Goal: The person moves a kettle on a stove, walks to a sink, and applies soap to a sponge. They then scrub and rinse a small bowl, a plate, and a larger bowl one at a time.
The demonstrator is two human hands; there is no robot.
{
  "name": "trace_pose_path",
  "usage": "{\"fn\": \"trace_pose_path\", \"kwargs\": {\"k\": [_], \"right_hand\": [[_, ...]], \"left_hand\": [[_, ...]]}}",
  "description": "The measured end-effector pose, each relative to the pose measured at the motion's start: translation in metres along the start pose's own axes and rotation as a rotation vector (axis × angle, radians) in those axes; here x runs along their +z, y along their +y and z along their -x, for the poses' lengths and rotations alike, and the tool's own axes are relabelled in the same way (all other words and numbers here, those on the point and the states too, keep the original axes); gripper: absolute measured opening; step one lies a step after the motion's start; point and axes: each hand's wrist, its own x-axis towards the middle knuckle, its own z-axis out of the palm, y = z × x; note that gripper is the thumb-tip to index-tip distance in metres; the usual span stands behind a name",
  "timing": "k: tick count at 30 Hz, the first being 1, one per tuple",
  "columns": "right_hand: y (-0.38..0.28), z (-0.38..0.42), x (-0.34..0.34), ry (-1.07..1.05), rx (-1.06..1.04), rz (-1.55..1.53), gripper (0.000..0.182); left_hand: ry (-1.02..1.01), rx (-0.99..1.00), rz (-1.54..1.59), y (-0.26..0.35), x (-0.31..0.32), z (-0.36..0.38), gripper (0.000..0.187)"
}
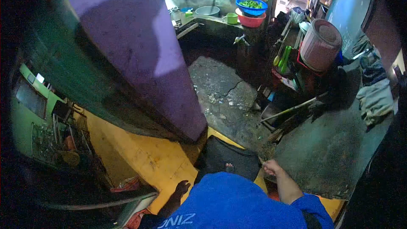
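My right hand (271, 167) is closed in a fist beside the dark mat, to the right of my blue shirt (241, 199). A thin pale bit shows at its fingers, too small to name. My left hand (183, 186) hangs in shadow over the yellow floor (144, 152), fingers loosely bent and apart, with nothing visible in it. Between the hands lies a dark mat (220, 157), and the toes of one foot (229, 166) show on it. Ahead of my right hand, a broom (277, 135) rests with its bristles low, near a dustpan-like dark container (271, 112).
A purple wall edge (178, 80) stands close on the left. Ahead is a cracked concrete floor (229, 89), leading to a sink counter with a metal basin (207, 11), a red basin (251, 19) and a blue basket of greens (252, 5). An upturned bucket (321, 44) stands right.
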Motion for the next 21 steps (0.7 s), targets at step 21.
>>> {"fn": "trace_pose_path", "kwargs": {"k": [21], "right_hand": [[-0.047,-0.001,0.073,0.207,0.183,-0.081,0.023]], "left_hand": [[-0.072,0.105,0.461,0.036,-0.111,-0.226,0.038]]}}
